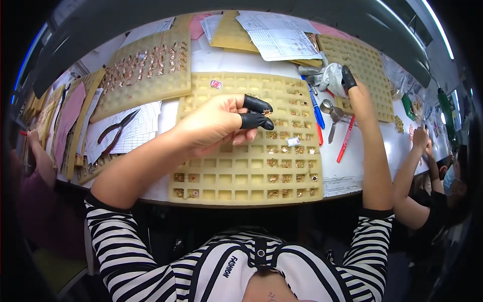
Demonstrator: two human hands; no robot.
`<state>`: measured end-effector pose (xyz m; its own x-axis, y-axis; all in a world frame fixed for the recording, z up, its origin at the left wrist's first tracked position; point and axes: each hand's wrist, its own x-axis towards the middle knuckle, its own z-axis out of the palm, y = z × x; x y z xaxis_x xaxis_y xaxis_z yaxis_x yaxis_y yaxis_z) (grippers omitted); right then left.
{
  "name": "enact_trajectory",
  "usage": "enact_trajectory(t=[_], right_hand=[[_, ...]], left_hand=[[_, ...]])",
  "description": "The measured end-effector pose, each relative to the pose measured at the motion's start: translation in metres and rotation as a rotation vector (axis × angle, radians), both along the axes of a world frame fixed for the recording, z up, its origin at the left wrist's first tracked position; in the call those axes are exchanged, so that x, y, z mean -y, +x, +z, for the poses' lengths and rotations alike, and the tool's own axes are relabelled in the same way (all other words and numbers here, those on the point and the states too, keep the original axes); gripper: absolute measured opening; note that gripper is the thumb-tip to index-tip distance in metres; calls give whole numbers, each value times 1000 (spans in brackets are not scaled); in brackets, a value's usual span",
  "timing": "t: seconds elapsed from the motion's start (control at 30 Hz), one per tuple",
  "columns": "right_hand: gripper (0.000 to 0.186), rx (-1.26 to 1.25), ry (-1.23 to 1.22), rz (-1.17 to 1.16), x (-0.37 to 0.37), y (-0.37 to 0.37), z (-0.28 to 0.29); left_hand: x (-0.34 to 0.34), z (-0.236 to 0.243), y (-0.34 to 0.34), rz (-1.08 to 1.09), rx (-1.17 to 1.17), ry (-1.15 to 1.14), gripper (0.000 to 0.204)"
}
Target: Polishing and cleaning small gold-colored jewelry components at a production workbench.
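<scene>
Head view: a white worktop (211, 63) fills the middle of a crowded workroom, with one co-worker (417, 209) at the right edge and another's arm (43, 156) at the left. Centred on it lies a pale yellow tray (232, 171) of square compartments; many on its right side hold small gold-coloured pieces, as do a few at its lower left corner. A second tray (151, 95) with rows of rose-gold items stands to the left, and a third tray (372, 110) to the right. Pliers (119, 128) rest on paper sheets, while a blue pen (319, 116) and a red pen (346, 139) lie beside the central tray.

The jewellery piece (266, 113) in hand is tiny and gold-coloured with dark reddish spots; finer detail is too small to tell.

It sits between the black-covered tips of the left hand (221, 118), pinched by thumb and finger above the central tray. The right hand (358, 90) is at a crumpled white bundle (332, 78); whether it grips that, I cannot tell.
</scene>
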<state>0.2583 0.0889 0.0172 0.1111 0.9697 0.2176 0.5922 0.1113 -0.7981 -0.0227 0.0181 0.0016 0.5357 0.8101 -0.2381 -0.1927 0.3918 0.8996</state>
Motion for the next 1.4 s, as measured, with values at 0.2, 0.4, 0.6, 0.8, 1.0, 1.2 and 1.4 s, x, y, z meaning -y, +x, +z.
enact_trajectory(t=[0.2, 0.4, 0.6, 0.8, 1.0, 1.2, 1.4], right_hand=[[22, -55, 225, 155, -31, 16, -1], [36, -813, 122, 531, -11, 9, 18], [21, -279, -56, 648, 26, -15, 16], [6, 103, 139, 743, 64, -59, 14], [12, 361, 377, 780, 67, -69, -1], [7, 200, 224, 744, 66, -69, 1], [16, -414, -118, 725, 67, -72, -3]], left_hand=[[4, 0, 2, 24, -109, 21, 27], [11, 14, 4, 12, -173, 55, 32], [12, -2, 7, 53, -274, 425, 35], [18, 5, 14, 106, -537, 663, 29], [24, 4, 15, 138, -739, 856, 55], [21, 3, 12, 132, -704, 790, 42], [18, 1, 9, 28, -279, 324, 24]])
